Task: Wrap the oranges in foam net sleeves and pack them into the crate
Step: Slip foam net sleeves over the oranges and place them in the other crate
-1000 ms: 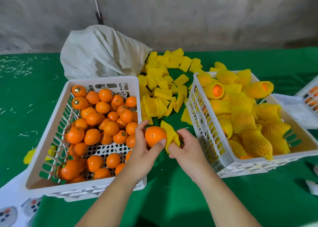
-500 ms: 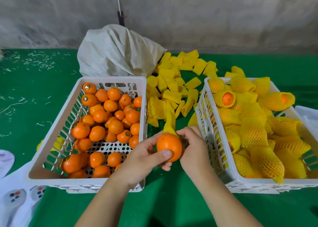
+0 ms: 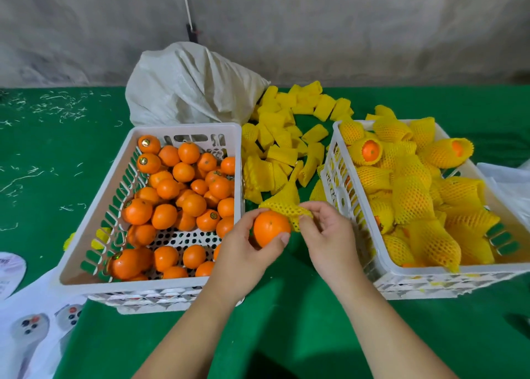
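My left hand [image 3: 246, 246] cups an orange [image 3: 271, 228], thumb across its front; my right hand [image 3: 329, 235], at three o'clock, pinches the foam sleeve [image 3: 286, 203] over its top.

Both your bare forearms rise from the near edge of the table and angle inward, so the hands meet between the two crates. Your left hand [image 3: 243, 246] is cupped round an orange [image 3: 271, 228], thumb across its near side and fingers curled behind its left flank. Your right hand [image 3: 327, 235] sits just beside it, wrist bent, back of the hand up; its thumb and fingertips pinch the stretched mouth of a foam net sleeve [image 3: 286, 203] that lies over the top of the fruit, and the other fingers are curled loosely beneath.
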The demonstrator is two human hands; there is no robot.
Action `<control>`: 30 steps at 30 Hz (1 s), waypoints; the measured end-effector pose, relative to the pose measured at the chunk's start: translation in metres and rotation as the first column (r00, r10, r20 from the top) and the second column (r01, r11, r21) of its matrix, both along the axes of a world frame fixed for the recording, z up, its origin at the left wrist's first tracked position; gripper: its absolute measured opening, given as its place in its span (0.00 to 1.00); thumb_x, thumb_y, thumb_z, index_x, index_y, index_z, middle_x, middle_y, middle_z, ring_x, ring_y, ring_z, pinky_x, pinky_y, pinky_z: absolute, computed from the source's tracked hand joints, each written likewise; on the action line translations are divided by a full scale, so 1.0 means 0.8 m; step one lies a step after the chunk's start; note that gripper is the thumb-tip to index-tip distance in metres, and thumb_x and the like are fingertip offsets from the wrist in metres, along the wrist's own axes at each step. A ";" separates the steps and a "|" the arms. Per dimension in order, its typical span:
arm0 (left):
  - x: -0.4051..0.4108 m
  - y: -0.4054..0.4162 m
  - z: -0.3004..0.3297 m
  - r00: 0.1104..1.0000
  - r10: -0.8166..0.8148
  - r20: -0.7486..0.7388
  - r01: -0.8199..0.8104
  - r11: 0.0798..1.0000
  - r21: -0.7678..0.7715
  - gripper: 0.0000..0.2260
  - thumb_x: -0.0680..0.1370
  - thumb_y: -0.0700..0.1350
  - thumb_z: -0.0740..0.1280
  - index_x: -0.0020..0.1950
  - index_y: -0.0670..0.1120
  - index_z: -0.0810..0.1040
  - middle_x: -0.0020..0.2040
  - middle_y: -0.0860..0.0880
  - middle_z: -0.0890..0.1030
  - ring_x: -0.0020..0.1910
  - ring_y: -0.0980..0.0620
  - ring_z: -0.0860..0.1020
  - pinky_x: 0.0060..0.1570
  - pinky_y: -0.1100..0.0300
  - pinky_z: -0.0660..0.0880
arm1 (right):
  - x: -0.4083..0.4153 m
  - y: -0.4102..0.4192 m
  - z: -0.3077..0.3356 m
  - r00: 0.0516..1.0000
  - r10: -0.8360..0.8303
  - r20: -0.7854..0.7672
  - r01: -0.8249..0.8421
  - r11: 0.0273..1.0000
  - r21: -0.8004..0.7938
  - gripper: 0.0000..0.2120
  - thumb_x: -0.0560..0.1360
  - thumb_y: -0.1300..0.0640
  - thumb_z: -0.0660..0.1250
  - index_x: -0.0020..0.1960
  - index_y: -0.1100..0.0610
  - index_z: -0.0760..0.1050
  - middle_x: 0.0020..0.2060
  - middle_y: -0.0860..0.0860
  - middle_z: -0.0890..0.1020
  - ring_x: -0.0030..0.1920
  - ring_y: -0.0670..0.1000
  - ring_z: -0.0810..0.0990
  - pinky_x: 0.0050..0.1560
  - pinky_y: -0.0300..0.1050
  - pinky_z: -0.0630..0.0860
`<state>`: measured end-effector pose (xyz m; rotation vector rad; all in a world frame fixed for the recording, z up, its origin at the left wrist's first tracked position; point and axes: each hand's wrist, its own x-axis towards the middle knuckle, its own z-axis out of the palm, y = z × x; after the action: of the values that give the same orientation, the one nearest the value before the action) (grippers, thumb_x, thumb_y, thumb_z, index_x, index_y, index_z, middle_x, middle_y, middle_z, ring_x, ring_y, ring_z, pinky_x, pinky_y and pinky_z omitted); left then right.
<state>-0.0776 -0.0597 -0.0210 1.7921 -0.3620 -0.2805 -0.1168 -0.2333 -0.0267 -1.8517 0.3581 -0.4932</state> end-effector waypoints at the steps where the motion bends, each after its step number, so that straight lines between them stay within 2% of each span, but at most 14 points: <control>1: -0.002 -0.001 -0.001 0.997 0.021 -0.071 -0.027 0.996 -0.089 0.24 0.73 0.64 0.74 0.66 0.62 0.75 0.56 0.50 0.82 0.42 0.54 0.84 0.40 0.60 0.81 | -0.005 0.002 -0.003 0.999 0.030 0.019 -0.026 0.981 -0.194 0.06 0.78 0.50 0.67 0.54 0.45 0.79 0.43 0.38 0.82 0.41 0.39 0.80 0.41 0.37 0.75; 2: -0.003 -0.001 -0.002 0.991 0.048 -0.126 -0.068 0.984 -0.162 0.20 0.76 0.60 0.73 0.66 0.62 0.74 0.54 0.45 0.82 0.37 0.51 0.84 0.37 0.59 0.81 | -0.010 0.006 -0.004 0.998 0.052 0.042 -0.032 0.926 -0.375 0.07 0.79 0.48 0.66 0.55 0.46 0.79 0.43 0.37 0.78 0.40 0.38 0.77 0.38 0.35 0.73; 3: -0.002 -0.002 -0.003 0.983 0.076 -0.169 -0.112 0.970 -0.214 0.17 0.79 0.57 0.72 0.66 0.63 0.72 0.53 0.41 0.81 0.35 0.48 0.83 0.35 0.57 0.81 | -0.014 0.010 -0.006 0.995 0.067 0.074 -0.023 0.878 -0.479 0.08 0.79 0.48 0.65 0.55 0.48 0.78 0.45 0.37 0.76 0.40 0.38 0.75 0.37 0.36 0.71; 4: 0.000 -0.003 -0.004 0.976 0.090 -0.200 -0.138 0.960 -0.242 0.16 0.82 0.54 0.70 0.68 0.64 0.69 0.52 0.39 0.80 0.34 0.46 0.83 0.34 0.55 0.81 | -0.015 0.015 -0.006 0.993 0.071 0.099 -0.012 0.866 -0.500 0.09 0.79 0.47 0.65 0.55 0.50 0.79 0.47 0.38 0.74 0.40 0.38 0.73 0.37 0.36 0.72; 6: 0.003 -0.001 -0.006 0.975 0.051 -0.218 -0.105 0.964 -0.246 0.22 0.84 0.54 0.69 0.74 0.63 0.64 0.54 0.38 0.79 0.35 0.45 0.83 0.35 0.54 0.81 | -0.016 0.024 -0.004 0.989 0.062 0.137 0.003 0.903 -0.430 0.10 0.80 0.48 0.65 0.55 0.52 0.79 0.51 0.42 0.75 0.44 0.37 0.75 0.42 0.33 0.72; 8: 0.004 0.003 -0.010 0.980 -0.039 -0.194 -0.004 0.977 -0.215 0.29 0.82 0.56 0.70 0.80 0.62 0.62 0.55 0.43 0.80 0.38 0.46 0.84 0.38 0.55 0.81 | -0.017 0.031 -0.004 0.988 0.056 0.145 0.001 0.931 -0.365 0.10 0.80 0.48 0.67 0.55 0.54 0.80 0.52 0.43 0.76 0.48 0.38 0.76 0.46 0.32 0.73; 11: 0.004 0.007 -0.014 0.983 -0.123 -0.139 0.099 0.980 -0.172 0.27 0.81 0.55 0.72 0.78 0.61 0.67 0.50 0.48 0.81 0.38 0.47 0.83 0.38 0.56 0.82 | -0.016 0.030 -0.002 0.988 0.064 0.140 -0.011 0.935 -0.354 0.05 0.81 0.55 0.70 0.55 0.54 0.82 0.52 0.42 0.79 0.51 0.38 0.78 0.48 0.35 0.76; 15: 0.008 0.000 -0.012 0.982 -0.027 -0.189 -0.006 0.985 -0.173 0.16 0.83 0.52 0.69 0.69 0.60 0.69 0.48 0.41 0.78 0.36 0.47 0.81 0.34 0.56 0.80 | -0.017 0.027 0.000 0.980 0.132 0.149 -0.075 0.937 -0.341 0.07 0.82 0.55 0.68 0.55 0.56 0.82 0.49 0.43 0.80 0.49 0.41 0.80 0.48 0.42 0.78; 19: 0.012 -0.012 -0.015 0.942 0.070 -0.327 -0.158 0.955 -0.251 0.10 0.86 0.47 0.63 0.66 0.56 0.69 0.41 0.44 0.80 0.35 0.48 0.80 0.32 0.57 0.77 | -0.014 0.036 -0.001 0.974 0.186 0.127 -0.111 0.887 -0.448 0.10 0.83 0.50 0.64 0.55 0.56 0.80 0.50 0.44 0.80 0.46 0.49 0.80 0.43 0.54 0.79; 22: 0.015 -0.009 -0.020 0.919 -0.030 -0.394 -0.122 0.926 -0.356 0.16 0.84 0.48 0.62 0.70 0.58 0.66 0.41 0.46 0.83 0.39 0.47 0.82 0.36 0.55 0.79 | -0.008 0.041 -0.001 0.969 0.212 0.127 -0.136 0.887 -0.441 0.11 0.82 0.48 0.62 0.58 0.53 0.77 0.53 0.43 0.76 0.43 0.45 0.80 0.41 0.55 0.80; 24: 0.020 0.001 -0.021 0.887 -0.171 -0.429 -0.050 0.887 -0.459 0.24 0.81 0.44 0.64 0.73 0.62 0.65 0.47 0.45 0.85 0.44 0.46 0.84 0.41 0.52 0.81 | -0.003 0.043 -0.001 0.968 0.220 0.116 -0.149 0.887 -0.437 0.11 0.80 0.52 0.64 0.61 0.52 0.73 0.55 0.44 0.73 0.47 0.44 0.78 0.44 0.52 0.80; 26: 0.023 0.011 -0.023 0.894 -0.227 -0.387 0.022 0.884 -0.467 0.30 0.79 0.40 0.67 0.76 0.65 0.65 0.56 0.43 0.83 0.47 0.44 0.83 0.45 0.51 0.81 | -0.001 0.041 -0.004 0.976 0.189 0.113 -0.108 0.858 -0.502 0.14 0.78 0.58 0.68 0.63 0.55 0.74 0.56 0.47 0.74 0.53 0.49 0.76 0.51 0.52 0.79; 28: 0.020 0.013 -0.025 0.945 -0.165 -0.283 0.044 0.920 -0.390 0.30 0.80 0.42 0.72 0.76 0.65 0.66 0.60 0.46 0.81 0.44 0.44 0.82 0.43 0.53 0.82 | -0.001 0.035 -0.005 0.978 0.163 0.128 -0.072 0.846 -0.529 0.13 0.78 0.61 0.68 0.62 0.58 0.77 0.56 0.50 0.77 0.55 0.50 0.76 0.53 0.50 0.78; 30: 0.012 0.008 -0.026 0.986 -0.065 -0.155 0.016 0.954 -0.301 0.25 0.79 0.49 0.75 0.72 0.62 0.69 0.57 0.50 0.81 0.42 0.46 0.81 0.38 0.54 0.80 | -0.003 0.026 0.001 0.975 0.144 0.168 -0.042 0.866 -0.498 0.12 0.80 0.57 0.64 0.60 0.59 0.78 0.56 0.49 0.76 0.54 0.44 0.76 0.51 0.38 0.77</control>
<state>-0.0676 -0.0536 -0.0417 1.4545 -0.3067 -0.3789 -0.1188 -0.2123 -0.0257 -2.2736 -0.0038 -0.7496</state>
